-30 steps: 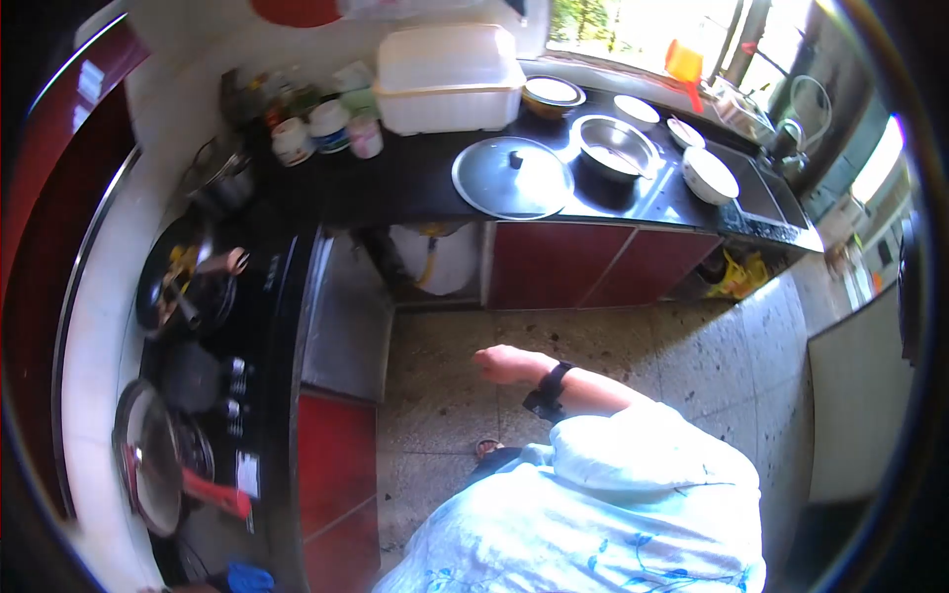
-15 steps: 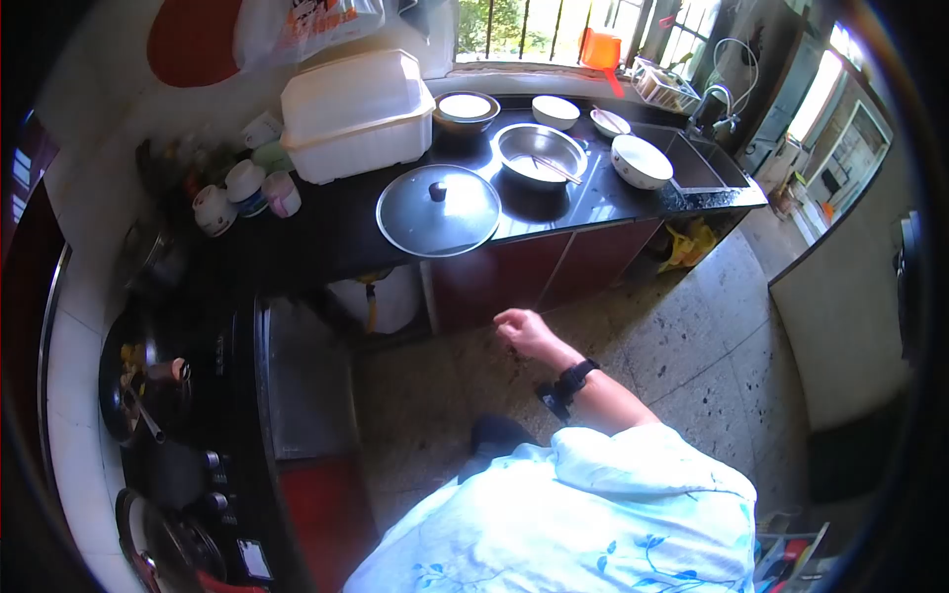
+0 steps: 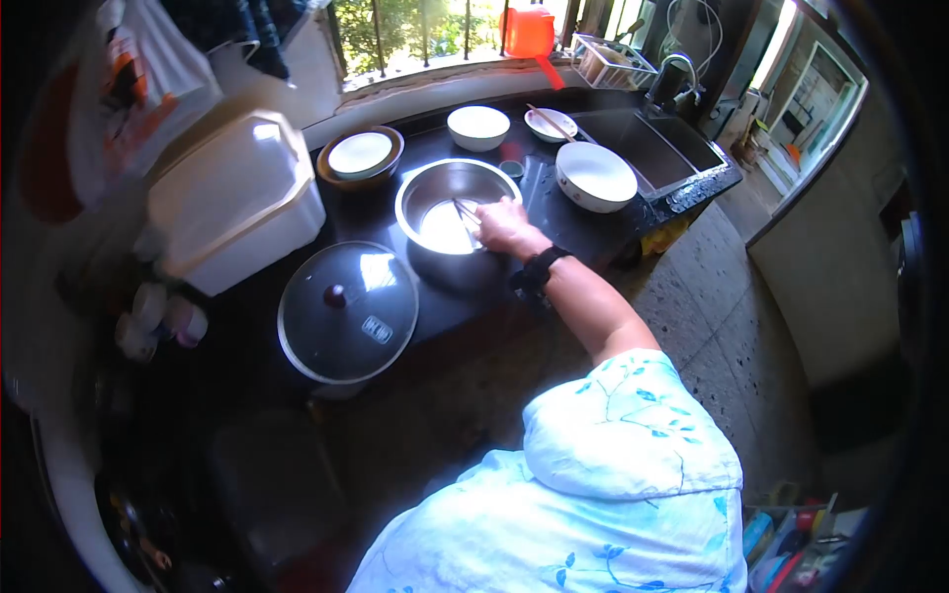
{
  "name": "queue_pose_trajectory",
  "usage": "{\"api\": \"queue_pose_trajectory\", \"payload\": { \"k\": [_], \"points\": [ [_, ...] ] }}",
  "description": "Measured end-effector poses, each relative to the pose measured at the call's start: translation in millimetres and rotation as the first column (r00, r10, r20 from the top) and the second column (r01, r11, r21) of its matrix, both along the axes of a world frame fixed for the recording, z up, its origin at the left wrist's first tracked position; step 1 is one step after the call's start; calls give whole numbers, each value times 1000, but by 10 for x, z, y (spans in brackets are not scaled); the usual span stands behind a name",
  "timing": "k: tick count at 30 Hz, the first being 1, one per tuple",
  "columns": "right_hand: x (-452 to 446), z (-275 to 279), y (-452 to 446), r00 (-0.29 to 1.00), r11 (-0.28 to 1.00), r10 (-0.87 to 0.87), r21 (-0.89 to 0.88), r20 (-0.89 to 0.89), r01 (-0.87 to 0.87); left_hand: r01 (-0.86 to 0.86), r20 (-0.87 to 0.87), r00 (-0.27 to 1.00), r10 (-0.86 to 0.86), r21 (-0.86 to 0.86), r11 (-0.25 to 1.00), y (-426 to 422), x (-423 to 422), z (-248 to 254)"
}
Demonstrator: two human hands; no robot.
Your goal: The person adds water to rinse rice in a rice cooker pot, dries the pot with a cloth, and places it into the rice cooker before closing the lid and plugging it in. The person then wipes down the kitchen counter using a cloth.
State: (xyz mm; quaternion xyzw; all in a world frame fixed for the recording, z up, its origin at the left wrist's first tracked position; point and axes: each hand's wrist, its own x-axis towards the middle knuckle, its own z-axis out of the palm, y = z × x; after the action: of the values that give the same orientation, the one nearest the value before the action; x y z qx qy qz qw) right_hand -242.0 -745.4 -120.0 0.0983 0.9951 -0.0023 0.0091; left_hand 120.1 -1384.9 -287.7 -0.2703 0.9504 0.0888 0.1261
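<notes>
My right hand (image 3: 506,229), with a black watch (image 3: 540,269) on the wrist, reaches over the near right rim of a steel basin (image 3: 407,229) on the counter. Its fingers are closed round the ends of a pair of chopsticks (image 3: 462,211), whose other ends point into the basin. Left of the basin lies a glass lid (image 3: 331,321) with a dark knob. A white bowl (image 3: 598,176) stands to the right of the hand. My left hand is out of view.
Behind the basin are a white bowl (image 3: 478,128), a small bowl (image 3: 551,125) with chopsticks across it, and a white-topped brown bowl (image 3: 361,156). A lidded white box (image 3: 242,212) stands left. A sink (image 3: 647,148) with a tap (image 3: 682,74) is at right.
My right hand has moved from above the floor forward to the basin and has taken hold of the chopsticks there. The view has shifted nearer to the counter.
</notes>
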Motion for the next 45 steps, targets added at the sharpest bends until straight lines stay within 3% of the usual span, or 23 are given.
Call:
{"api": "queue_pose_trajectory", "payload": {
  "k": [3, 8, 10, 11, 12, 15, 18, 22, 27, 30, 36, 39, 41, 42, 43, 44, 45],
  "points": [
    [-80, -101, 111, 991, 989, 134, -72, 25, -132, -15, 61, 998, 13, 28, 1000, 175, -256, -19],
    [-54, -48, 231, 986, 973, 141, -195, 94, -121, -27, 126, 992, 17, 78, 997, 334, -565, -61],
    [7, -41, 277, 985, 946, 171, -279, -10, -167, -29, 141, 990, 15, 96, 995, 356, -642, -78],
    [52, -132, 342, 957, 910, 224, -313, -187, -274, -26, 146, 989, 10, 107, 994, 366, -683, -89],
    [118, -195, 409, 960, 911, 212, -318, -185, -262, -23, 152, 988, 6, 115, 993, 383, -727, -79],
    [348, -122, 586, 793, 844, 75, -386, -605, -374, -28, 160, 987, 5, 142, 989, 395, -800, -106],
    [474, -126, 1015, 679, 935, -71, -285, -730, -209, -60, 167, 985, 33, 160, 985, 408, -825, -128],
    [577, -239, 1665, 681, 897, -383, -428, -624, 112, -97, 185, 981, 64, 176, 980, 418, -807, -176],
    [441, -286, 2145, 716, 903, -428, -295, -552, 313, -148, 209, 972, 106, 192, 970, 399, -752, -216],
    [303, -224, 2231, 766, 862, -507, -246, -397, 443, -190, 220, 965, 145, 201, 961, 390, -653, -262],
    [172, -382, 2411, 833, 859, -511, -165, -210, 485, -282, 250, 942, 222, 235, 930, 329, -311, -341],
    [134, -543, 2586, 845, 852, -511, -221, -154, 475, -319, 231, 938, 257, 290, 902, 227, -24, -494],
    [163, -605, 2627, 860, 881, -466, -193, -206, 431, -139, 87, 990, 113, 389, 911, -132, 115, -915],
    [164, -650, 2695, 860, 890, -451, -182, -237, 417, 167, -107, 985, -136, 389, 906, -325, 226, -1129],
    [204, -554, 2613, 848, 876, -478, -188, -228, 444, -394, 169, 919, 357, 429, 813, 23, 47, -857],
    [218, -911, 2978, 820, 951, -307, -185, -482, 247, -433, 196, 900, 388, 486, 759, 459, -291, -137],
    [155, -887, 2957, 772, 970, -243, -170, -587, 175, -472, 227, 879, 419, 536, 700, 922, -630, 612]
  ]
}}
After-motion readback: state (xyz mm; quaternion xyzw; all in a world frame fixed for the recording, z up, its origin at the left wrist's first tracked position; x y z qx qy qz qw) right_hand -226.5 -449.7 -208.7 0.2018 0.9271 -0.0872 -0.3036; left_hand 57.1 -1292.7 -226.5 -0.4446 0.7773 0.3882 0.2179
